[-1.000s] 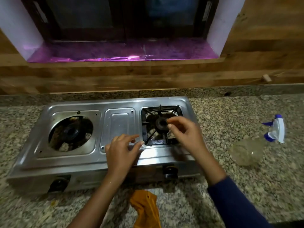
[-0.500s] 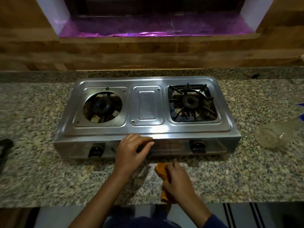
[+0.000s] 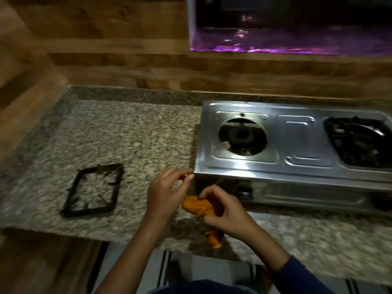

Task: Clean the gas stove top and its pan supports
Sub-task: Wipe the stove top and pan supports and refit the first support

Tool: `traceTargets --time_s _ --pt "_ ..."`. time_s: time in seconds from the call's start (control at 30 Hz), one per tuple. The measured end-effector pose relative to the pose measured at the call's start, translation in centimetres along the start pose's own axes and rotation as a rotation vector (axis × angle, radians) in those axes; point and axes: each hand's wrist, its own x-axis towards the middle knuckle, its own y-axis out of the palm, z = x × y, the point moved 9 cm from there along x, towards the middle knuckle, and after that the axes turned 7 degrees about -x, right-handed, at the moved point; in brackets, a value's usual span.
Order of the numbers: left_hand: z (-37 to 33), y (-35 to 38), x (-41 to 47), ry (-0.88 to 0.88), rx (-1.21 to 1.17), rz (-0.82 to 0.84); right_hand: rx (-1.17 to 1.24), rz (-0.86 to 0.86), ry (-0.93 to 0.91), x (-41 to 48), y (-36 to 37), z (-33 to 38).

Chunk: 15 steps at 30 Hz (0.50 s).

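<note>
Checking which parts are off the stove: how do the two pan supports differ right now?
The pan support on the counter lies flat on the granite, left of the stove; the pan support on the right burner sits in place on the stove. The first shows bare granite through its frame, the second its burner. The first is fully in view, the second cut by the frame edge. Both are dark, square frames with inward prongs.

Glossy steel stove point(image 3: 305, 145), speckled granite counter point(image 3: 127, 132), wood wall point(image 3: 106, 49).
</note>
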Motion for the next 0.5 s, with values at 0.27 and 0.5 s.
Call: traceTargets --time_s 0.27,0.5 --pt "22.6 -21.0 -5.5 -0.650 0.259 -0.288 -0.143 0.066 -0.083 10.4 14.3 5.6" --pt "33.3 -23.9 -5.8 -1.091 0.224 -0.148 -0.470 0.049 -0.267 17.9 21.5 8.3"
